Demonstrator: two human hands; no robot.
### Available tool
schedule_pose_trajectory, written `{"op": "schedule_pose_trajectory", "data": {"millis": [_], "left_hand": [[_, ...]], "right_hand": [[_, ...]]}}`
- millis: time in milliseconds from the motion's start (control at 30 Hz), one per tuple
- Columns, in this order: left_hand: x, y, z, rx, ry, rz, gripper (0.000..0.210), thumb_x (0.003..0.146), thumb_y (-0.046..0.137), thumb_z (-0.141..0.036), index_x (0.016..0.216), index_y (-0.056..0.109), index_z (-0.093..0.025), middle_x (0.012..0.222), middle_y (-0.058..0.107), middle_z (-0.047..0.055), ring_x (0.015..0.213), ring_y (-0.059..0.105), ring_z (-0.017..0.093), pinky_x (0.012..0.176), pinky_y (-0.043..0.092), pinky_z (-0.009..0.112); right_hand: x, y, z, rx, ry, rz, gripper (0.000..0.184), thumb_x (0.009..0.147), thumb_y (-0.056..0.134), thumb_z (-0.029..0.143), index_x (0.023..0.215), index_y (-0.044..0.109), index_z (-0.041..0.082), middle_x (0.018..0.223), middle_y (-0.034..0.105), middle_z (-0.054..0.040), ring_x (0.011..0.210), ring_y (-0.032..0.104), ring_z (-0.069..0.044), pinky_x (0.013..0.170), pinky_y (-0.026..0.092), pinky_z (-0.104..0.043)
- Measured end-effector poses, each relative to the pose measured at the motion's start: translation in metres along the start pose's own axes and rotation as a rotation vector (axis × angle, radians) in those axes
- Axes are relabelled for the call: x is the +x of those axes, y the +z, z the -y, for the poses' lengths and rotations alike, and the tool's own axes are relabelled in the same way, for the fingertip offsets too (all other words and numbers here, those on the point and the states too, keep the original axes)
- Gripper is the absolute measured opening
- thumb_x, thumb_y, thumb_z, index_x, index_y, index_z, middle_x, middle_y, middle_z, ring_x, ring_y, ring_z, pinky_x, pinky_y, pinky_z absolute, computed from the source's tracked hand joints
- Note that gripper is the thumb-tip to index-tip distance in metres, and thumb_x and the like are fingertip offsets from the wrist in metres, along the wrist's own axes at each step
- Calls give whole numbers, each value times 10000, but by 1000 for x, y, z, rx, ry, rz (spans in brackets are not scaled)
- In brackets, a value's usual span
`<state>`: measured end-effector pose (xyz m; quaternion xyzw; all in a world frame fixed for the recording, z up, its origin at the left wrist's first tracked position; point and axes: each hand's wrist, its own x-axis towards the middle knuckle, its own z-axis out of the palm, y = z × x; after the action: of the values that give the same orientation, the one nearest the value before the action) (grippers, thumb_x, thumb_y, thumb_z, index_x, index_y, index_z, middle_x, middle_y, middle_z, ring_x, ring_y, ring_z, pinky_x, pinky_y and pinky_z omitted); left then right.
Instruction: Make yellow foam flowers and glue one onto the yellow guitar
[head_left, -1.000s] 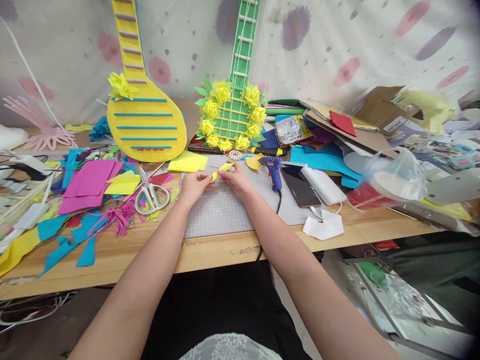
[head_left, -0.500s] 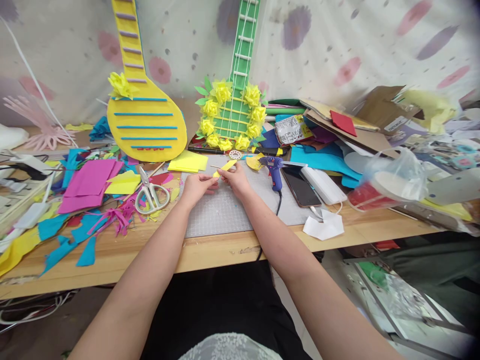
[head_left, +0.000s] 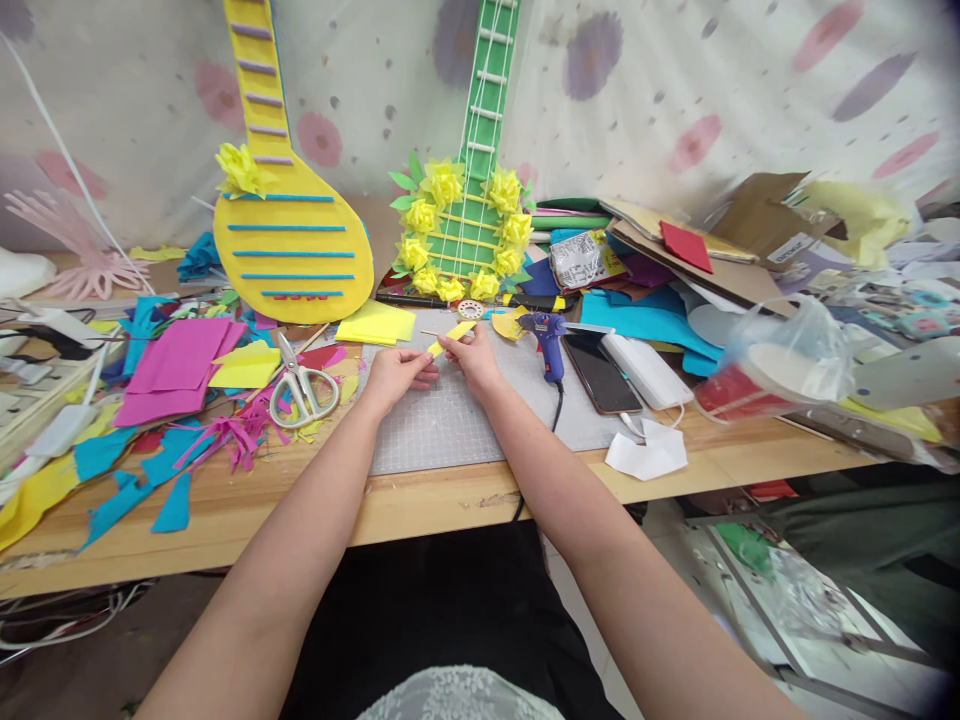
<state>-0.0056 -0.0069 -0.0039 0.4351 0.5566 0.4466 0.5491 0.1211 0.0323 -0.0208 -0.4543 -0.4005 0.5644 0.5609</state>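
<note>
Between my hands, above the grey cutting mat (head_left: 439, 435), is a narrow folded strip of yellow paper (head_left: 451, 338). My left hand (head_left: 399, 376) pinches its lower left end with thumb and fingers. Closed on the strip's middle, my right hand (head_left: 474, 360) leaves the upper end sticking out past the fingers. Yellow paper sheets (head_left: 376, 324) lie just behind my left hand. A blue glue gun (head_left: 550, 345) rests to the right of my right hand, and scissors (head_left: 304, 390) with pale handles lie left of my left hand.
Behind the mat stand a yellow paper instrument (head_left: 296, 240) and a green one (head_left: 469, 215) ringed with yellow flowers. On the right are a phone (head_left: 602, 372), a white power bank (head_left: 649, 370) and a bagged cup (head_left: 772, 375). Coloured scraps (head_left: 169, 470) cover the left.
My hands stay almost in place. The yellow strip is tilted slightly differently, with a little more of it showing between the fingers.
</note>
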Motion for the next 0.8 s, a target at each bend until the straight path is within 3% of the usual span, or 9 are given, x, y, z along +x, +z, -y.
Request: {"op": "schedule_pose_trajectory", "data": {"millis": [167,367,500,800], "left_hand": [[-2,1,-3,-8,-27,-13,135,766,617,-213,715,637,-90,658,694,81,566,667,149,500,524,216],[1,3,-5,-46,-17,-26,257,740,660,-342,736,638,-86,707,703,107,605,677,178,491,523,240],[5,7,-3,-26,6,-6,186,681,721,-262,721,659,-91,684,699,85,594,666,153,515,523,225],[8,9,-2,-59,-54,-5,137,752,662,-227,706,652,-98,653,696,68,557,655,126,511,523,205]], "right_hand": [[-1,0,2,0,-11,10,519,561,719,257,959,389,214,583,539,111,469,488,-67,499,375,-211],[-2,2,1,-22,-26,0,474,583,701,243,939,389,214,572,540,113,462,480,-65,496,373,-206],[0,3,-2,-42,-47,-1,480,575,715,267,910,375,223,574,531,118,476,480,-65,504,373,-206],[1,3,-5,-55,-81,-36,452,602,692,251,899,353,230,570,522,121,478,488,-70,508,372,-208]]}}
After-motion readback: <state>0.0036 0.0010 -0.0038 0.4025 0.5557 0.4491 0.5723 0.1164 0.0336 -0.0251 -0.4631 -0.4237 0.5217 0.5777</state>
